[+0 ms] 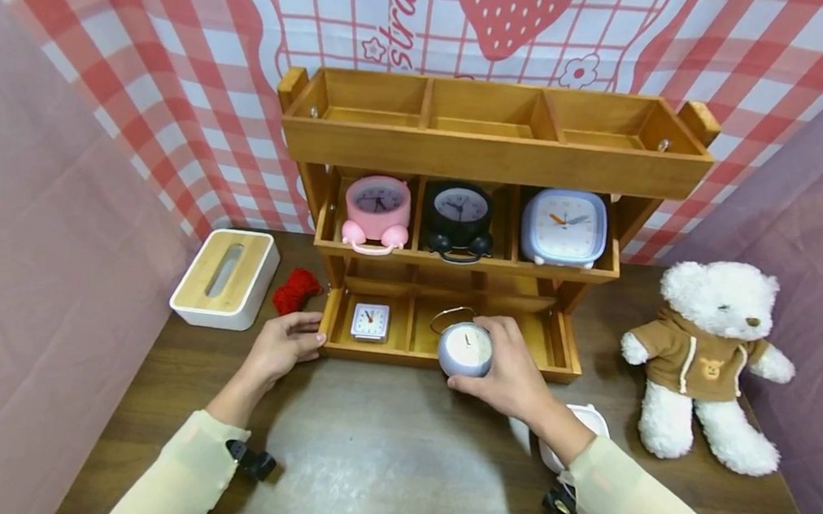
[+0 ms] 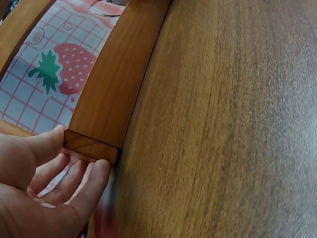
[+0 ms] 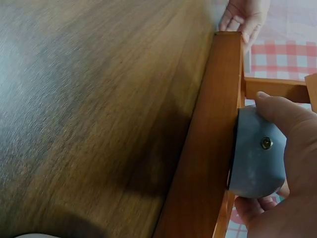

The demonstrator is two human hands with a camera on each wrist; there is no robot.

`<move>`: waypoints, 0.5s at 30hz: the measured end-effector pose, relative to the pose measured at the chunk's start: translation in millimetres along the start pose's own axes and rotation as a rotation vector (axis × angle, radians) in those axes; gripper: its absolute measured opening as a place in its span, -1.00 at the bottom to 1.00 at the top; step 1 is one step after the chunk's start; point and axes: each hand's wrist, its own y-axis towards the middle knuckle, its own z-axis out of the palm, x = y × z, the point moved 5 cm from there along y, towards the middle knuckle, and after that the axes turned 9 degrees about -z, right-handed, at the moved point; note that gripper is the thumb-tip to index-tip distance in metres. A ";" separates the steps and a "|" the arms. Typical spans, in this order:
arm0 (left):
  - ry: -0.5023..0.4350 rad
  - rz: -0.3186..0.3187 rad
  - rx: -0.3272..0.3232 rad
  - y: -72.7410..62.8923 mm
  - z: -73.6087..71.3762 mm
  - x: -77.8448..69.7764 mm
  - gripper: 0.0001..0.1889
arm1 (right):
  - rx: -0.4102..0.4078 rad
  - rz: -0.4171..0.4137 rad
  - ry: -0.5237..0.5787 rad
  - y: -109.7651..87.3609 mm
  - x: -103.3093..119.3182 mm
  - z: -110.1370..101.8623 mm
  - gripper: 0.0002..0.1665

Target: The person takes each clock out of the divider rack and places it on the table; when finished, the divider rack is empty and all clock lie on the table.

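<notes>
My right hand point(image 1: 508, 367) grips a small round blue-grey clock point(image 1: 465, 350) with a pale face and thin gold handle, over the middle compartment of the shelf's bottom tier. In the right wrist view the clock's rounded body point(image 3: 260, 153) shows a brass-coloured screw, with thumb and fingers on opposite sides. My left hand point(image 1: 286, 346) holds the front left corner of the wooden shelf point(image 1: 373, 355), thumb and fingertips around its end in the left wrist view. A small square white clock point(image 1: 371, 321) stands in the bottom left compartment.
On the middle tier stand a pink clock point(image 1: 377, 209), a black clock point(image 1: 459, 219) and a blue square clock point(image 1: 564, 228). A tissue box point(image 1: 246, 300) and red yarn point(image 1: 296, 291) lie left. At right are a teddy bear point(image 1: 707, 360) and a partly hidden white object point(image 1: 591, 420).
</notes>
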 end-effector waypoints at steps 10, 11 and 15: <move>-0.001 -0.001 -0.010 1.4 0.7 2.0 -0.49 | 0.010 0.063 0.041 -3.0 -2.5 -1.7 0.18; 0.000 0.002 -0.008 1.3 0.8 2.1 -0.49 | 0.005 0.068 0.042 -3.5 -3.1 -1.5 0.19; 0.002 0.009 -0.009 1.0 0.5 2.5 -0.50 | -0.024 0.067 0.049 -6.2 -4.8 -2.2 0.15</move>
